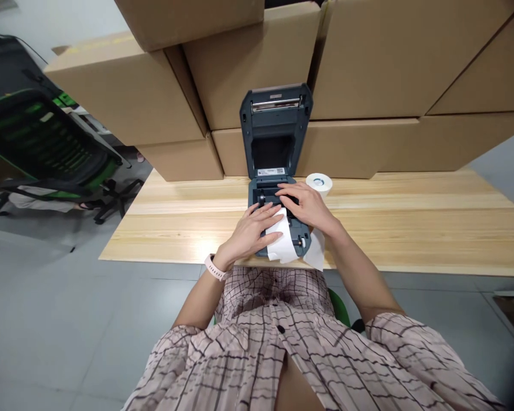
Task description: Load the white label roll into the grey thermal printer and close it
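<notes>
Evidently the printer (272, 181) sits at the desk's (175, 220) near edge with its lid (273, 149) tipped up towards the cartons (346, 151) so that its inside can be reached, a paper roll (319, 182) standing just to the right. The left hand (251, 229) lies fingers spread over the white strip (283, 244), seemingly to keep it flat, while the right hand (307, 204) arches palm-down over the open body; whether its fingertips pinch anything, I can't tell.
</notes>
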The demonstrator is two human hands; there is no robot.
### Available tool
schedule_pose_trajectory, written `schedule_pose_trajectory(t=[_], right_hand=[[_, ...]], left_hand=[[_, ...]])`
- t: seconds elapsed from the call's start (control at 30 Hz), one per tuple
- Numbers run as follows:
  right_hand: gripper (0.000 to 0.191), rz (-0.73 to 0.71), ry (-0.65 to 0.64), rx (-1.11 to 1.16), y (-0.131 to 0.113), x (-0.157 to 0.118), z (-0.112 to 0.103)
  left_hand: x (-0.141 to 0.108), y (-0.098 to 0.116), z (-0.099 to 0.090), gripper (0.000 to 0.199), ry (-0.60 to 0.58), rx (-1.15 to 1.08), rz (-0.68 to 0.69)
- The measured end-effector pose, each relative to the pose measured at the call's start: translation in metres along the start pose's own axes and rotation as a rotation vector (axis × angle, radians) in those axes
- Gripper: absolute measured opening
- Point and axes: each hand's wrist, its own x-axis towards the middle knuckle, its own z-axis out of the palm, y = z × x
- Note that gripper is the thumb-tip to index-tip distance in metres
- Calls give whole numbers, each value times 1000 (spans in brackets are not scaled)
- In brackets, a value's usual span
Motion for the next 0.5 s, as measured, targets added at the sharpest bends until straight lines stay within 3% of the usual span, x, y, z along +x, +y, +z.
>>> schedule_pose_trajectory(t=[0.33,0.5], right_hand=[[35,31,-13,96,1,1,-3],[35,113,74,122,4,-2,4]], left_hand=[[0,-4,-4,50,-31,-43,14],[0,-8,-6,45,-41,-66,35]])
